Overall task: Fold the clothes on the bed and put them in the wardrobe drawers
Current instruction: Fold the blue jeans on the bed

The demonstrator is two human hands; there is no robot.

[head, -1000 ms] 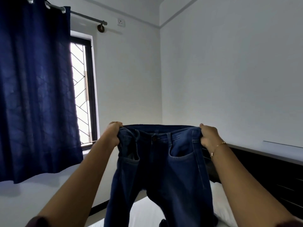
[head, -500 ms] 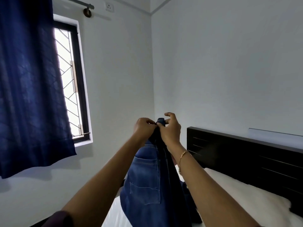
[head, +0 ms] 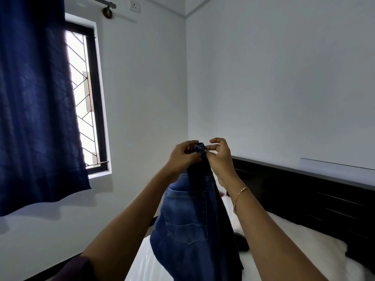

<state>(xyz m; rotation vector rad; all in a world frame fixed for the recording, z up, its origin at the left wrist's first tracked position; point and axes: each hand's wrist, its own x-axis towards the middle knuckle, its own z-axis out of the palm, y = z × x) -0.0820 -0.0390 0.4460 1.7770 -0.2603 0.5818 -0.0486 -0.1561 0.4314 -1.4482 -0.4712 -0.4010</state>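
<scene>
Both hands raised at frame centre: left hand curled round the waistband of the jeans; right hand pinches the same band w/ thumb and forefinger, other fingers lifted loose. Jeans are held up in the air, doubled lengthwise (leg on leg), back pocket facing left; lower legs run out of the bottom edge, so the hem end can't be checked. Progress est.: first lengthwise fold made, cross folds not yet done, garment not yet laid down. Nothing judged as stowed; wardrobe and drawers not in view. Bed w/ white sheet lies below, lower right; a dark item rests on it just beside the jeans, type not told. Dark headboard at right, blue curtain and window at upper left.
</scene>
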